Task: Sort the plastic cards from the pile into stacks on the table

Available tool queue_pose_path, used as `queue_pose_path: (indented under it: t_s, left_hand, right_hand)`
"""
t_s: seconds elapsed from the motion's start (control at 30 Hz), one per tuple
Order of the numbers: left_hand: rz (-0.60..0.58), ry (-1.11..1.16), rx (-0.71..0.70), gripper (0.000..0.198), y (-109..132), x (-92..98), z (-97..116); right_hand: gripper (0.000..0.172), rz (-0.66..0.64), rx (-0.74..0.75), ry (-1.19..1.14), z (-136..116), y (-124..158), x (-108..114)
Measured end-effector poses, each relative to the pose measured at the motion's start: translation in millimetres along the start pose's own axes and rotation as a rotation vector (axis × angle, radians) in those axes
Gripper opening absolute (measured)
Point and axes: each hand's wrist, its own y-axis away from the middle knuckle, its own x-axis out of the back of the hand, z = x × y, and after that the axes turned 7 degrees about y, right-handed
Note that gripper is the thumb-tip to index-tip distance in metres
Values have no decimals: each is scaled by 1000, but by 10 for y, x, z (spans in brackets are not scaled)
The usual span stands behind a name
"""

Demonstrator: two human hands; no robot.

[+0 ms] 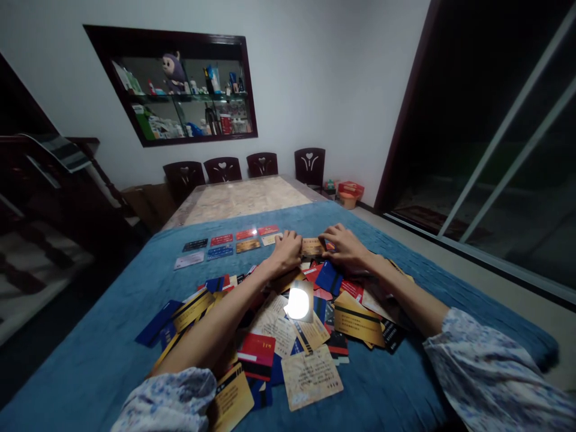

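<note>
- A table (pixel 243 198) runs away from the person; a blue cloth (pixel 90 360) covers its near half, and the far half is bare and pale.
- Four dark chairs (pixel 222 169) stand along the table's far edge, under a wall niche (pixel 180 90) crowded with bottles and a plush toy.
- A loose pile of cards (pixel 310 372) spreads over the middle of the cloth towards the near edge, cards overlapping. Both forearms lie across it, and a glare spot hides one card's face.
- Two short rows of cards (pixel 220 252) lie flat near the cloth's far edge, left of the hands, clear of the pile.
- The left hand (pixel 285 251) is curled closed, pinching the left end of a tan card (pixel 312 246).
- The right hand (pixel 344 247) has bent fingers resting on that card's right end; whether it pinches cannot be told.
- The tan card sits at the pile's far rim, between both hands.
- Print on the cards is too small to read.
</note>
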Motion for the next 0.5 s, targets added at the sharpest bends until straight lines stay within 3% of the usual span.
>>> queue_pose_path:
  t_s: [0.5]
  left_hand:
    - [13, 26, 107, 24, 268, 24, -467]
  right_hand:
    - [31, -87, 67, -24, -442, -439, -43]
